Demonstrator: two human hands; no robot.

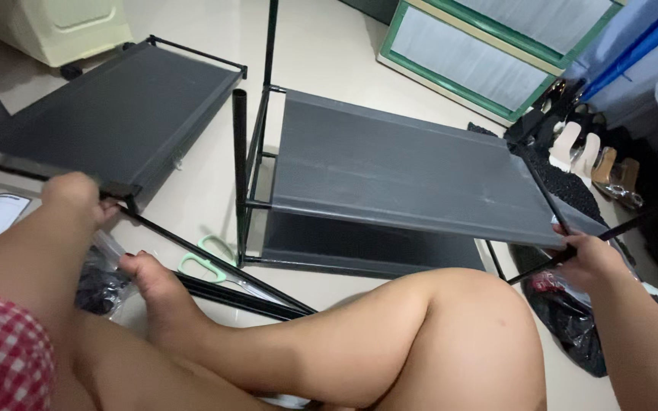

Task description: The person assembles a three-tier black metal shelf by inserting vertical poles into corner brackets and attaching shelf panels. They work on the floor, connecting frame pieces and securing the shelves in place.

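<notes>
The right hand [589, 259] at right of frame curls its grip around a thin black metal rod [531, 272] of the grey fabric shelf rack [397, 171]. The left hand [78, 194] at left grips the separate grey shelf panel [116, 114].

Pale tiled floor [329, 53]; grey shelf frame [397, 179], green scissors [207, 262], black rods [230, 293] between both hands.

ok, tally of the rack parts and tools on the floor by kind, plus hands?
Dark grey fabric shelf panels: 3 (loose one, upper one on the frame, lower one)
Loose black metal tubes by the foot: bundle, count unclear
Green-handled scissors: 1
Hands: 2 (left hand, right hand)
Total, bundle aside: 6
</notes>
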